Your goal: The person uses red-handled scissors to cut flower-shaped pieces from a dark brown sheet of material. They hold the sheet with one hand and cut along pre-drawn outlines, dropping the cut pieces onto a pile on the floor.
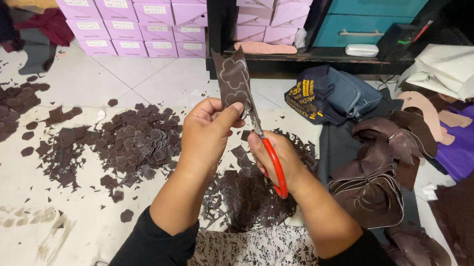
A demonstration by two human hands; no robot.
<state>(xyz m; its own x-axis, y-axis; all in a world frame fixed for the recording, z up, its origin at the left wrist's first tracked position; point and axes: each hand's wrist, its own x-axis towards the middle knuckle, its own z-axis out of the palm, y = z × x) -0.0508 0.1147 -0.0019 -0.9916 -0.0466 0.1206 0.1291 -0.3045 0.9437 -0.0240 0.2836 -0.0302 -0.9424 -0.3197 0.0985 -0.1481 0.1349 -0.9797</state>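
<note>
Your left hand [206, 130] pinches a brown leather piece [234, 80]; your right hand [278, 159] grips red-handled scissors [269, 153]. Stacked lilac boxes [134, 20] with small white labels stand behind.

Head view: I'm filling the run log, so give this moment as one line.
left hand: holds brown leather piece upright | right hand: red-handled scissors cutting its edge | pile of cut brown shapes on floor
</note>
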